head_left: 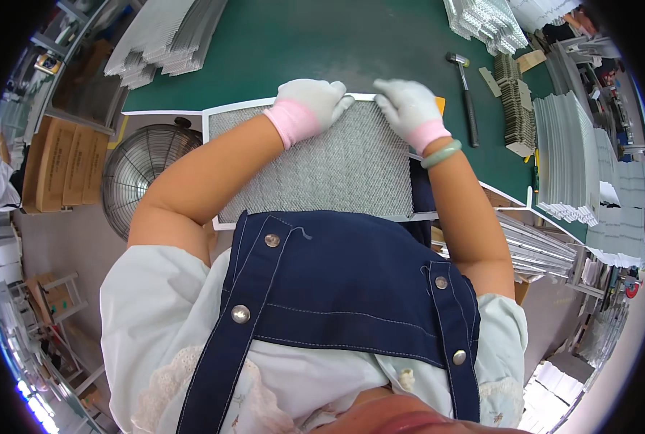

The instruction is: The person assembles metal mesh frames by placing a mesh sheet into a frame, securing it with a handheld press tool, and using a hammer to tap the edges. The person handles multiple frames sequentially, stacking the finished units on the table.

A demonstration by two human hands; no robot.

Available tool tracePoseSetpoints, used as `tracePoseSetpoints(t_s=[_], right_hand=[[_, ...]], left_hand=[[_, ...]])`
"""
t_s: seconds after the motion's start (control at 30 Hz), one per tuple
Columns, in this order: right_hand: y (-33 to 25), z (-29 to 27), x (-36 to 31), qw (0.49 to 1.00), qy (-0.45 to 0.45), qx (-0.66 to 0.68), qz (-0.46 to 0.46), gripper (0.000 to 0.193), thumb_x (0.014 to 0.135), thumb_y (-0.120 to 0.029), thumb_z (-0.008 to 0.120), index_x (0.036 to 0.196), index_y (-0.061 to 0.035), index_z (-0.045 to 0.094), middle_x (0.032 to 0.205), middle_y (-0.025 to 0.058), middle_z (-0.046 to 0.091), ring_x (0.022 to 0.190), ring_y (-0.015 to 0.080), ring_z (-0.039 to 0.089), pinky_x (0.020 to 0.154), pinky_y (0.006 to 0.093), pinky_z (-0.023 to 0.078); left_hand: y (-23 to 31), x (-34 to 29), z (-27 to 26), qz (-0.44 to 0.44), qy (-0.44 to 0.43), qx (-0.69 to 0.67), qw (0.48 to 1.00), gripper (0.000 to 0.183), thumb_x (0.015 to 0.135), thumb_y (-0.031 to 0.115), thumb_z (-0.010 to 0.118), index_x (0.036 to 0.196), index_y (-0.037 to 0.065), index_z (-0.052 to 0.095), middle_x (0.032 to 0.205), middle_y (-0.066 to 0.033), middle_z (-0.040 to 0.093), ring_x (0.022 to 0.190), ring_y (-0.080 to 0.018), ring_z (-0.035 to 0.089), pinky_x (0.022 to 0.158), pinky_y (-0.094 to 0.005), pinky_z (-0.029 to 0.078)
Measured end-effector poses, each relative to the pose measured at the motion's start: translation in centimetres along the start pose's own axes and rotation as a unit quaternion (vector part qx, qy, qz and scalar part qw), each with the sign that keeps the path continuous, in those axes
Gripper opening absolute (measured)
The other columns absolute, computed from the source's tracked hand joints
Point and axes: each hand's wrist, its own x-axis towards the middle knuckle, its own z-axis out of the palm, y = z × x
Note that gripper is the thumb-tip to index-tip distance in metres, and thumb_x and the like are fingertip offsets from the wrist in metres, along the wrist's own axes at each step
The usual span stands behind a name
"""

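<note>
A silvery mesh filter panel (337, 170) lies tilted between my body and the green table, its near edge against my apron. White frame strips run along its far, left and near sides. My left hand (309, 108), in a white glove with a pink cuff, is closed over the far strip, thumb on the mesh side. At the far right corner is my right hand (411, 108), gloved alike. Its thumb and forefinger are apart beside the end of the far strip, slightly blurred, and the other fingers are partly hidden.
On the green table (300, 43) lie a hammer (468, 101), stacked mesh sheets (167, 36) at far left and more sheets (485, 25) at far right. Small brown pieces (514, 108) and white strips (565, 155) are stacked rightward. A floor fan (145, 170) and cartons (65, 163) stand left.
</note>
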Motion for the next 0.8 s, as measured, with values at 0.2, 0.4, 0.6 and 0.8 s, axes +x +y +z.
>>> tracePoseSetpoints(t_s=[0.2,0.4,0.6,0.8], right_hand=[[-0.3,0.6,-0.2,0.996,-0.083,-0.033,-0.005,0.024,0.088,-0.028,0.062,0.097,-0.0060,0.067,0.083,0.0129,0.068,0.083,0.0321,0.066,0.075,0.0436,0.051],[1.2,0.2,0.4,0.925,-0.232,0.256,0.158,0.027,0.090,-0.032,0.062,0.098,-0.0063,0.067,0.085,0.0122,0.068,0.084,0.0321,0.066,0.075,0.0429,0.051],[-0.6,0.8,-0.3,0.984,-0.160,0.025,0.071,0.026,0.090,-0.031,0.061,0.103,-0.0097,0.067,0.084,0.0142,0.067,0.084,0.0332,0.064,0.078,0.0426,0.049],[-3.1,-5.7,-4.0,0.980,0.176,0.083,0.040,0.032,0.087,-0.027,0.067,0.106,-0.0011,0.064,0.097,0.0170,0.067,0.088,0.0345,0.064,0.080,0.0406,0.050]], left_hand=[[-0.4,-1.1,1.1,0.002,0.050,0.010,0.999,0.032,0.097,0.037,0.051,0.089,0.008,0.063,0.074,-0.0101,0.066,0.070,-0.0301,0.066,0.062,-0.0434,0.052],[-0.8,-0.6,0.7,0.035,-0.009,-0.052,0.998,0.036,0.097,0.040,0.050,0.089,0.006,0.062,0.075,-0.0127,0.066,0.073,-0.0332,0.066,0.067,-0.0440,0.052],[-0.7,0.0,-0.1,0.018,-0.106,-0.049,0.993,0.041,0.099,0.043,0.046,0.094,0.005,0.061,0.079,-0.0159,0.066,0.079,-0.0355,0.065,0.074,-0.0456,0.050],[-1.9,-0.4,-1.4,0.015,-0.009,-0.077,0.997,0.043,0.099,0.044,0.044,0.093,0.005,0.059,0.079,-0.0168,0.065,0.078,-0.0370,0.065,0.071,-0.0464,0.050]])
